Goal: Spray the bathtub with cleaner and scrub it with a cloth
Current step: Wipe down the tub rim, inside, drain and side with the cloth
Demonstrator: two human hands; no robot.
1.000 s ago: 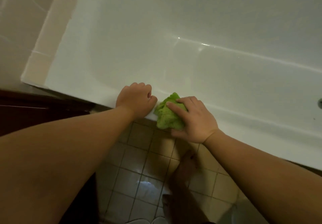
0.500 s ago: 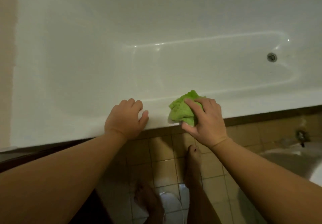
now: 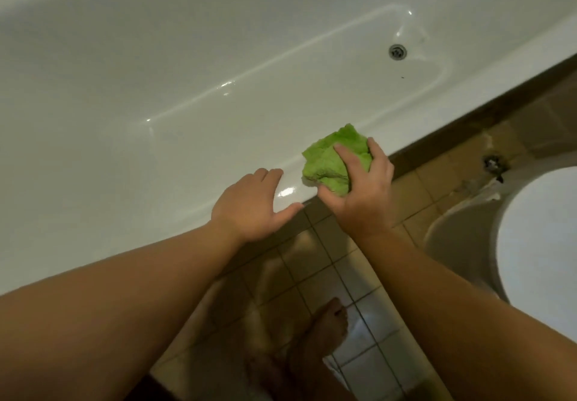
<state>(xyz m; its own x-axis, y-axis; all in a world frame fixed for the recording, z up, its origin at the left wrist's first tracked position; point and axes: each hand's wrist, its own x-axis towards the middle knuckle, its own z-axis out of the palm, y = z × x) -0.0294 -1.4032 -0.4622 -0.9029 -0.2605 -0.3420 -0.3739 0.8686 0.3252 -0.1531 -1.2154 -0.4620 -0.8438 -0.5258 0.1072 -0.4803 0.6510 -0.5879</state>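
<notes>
One white bathtub, one drain at its far right end, one crumpled green cloth on the near rim. Two hands in view: right hand pinches the cloth between curled fingers and thumb and holds it on the rim edge; left hand rests flat on the rim just beside it, fingers relaxed, thumb spread, not touching the cloth. One bare foot shows clearly on the tiled floor, one white toilet lid at right.

The tub rim carries a green cloth and the left hand. Bare feet stand on the tiled floor.
</notes>
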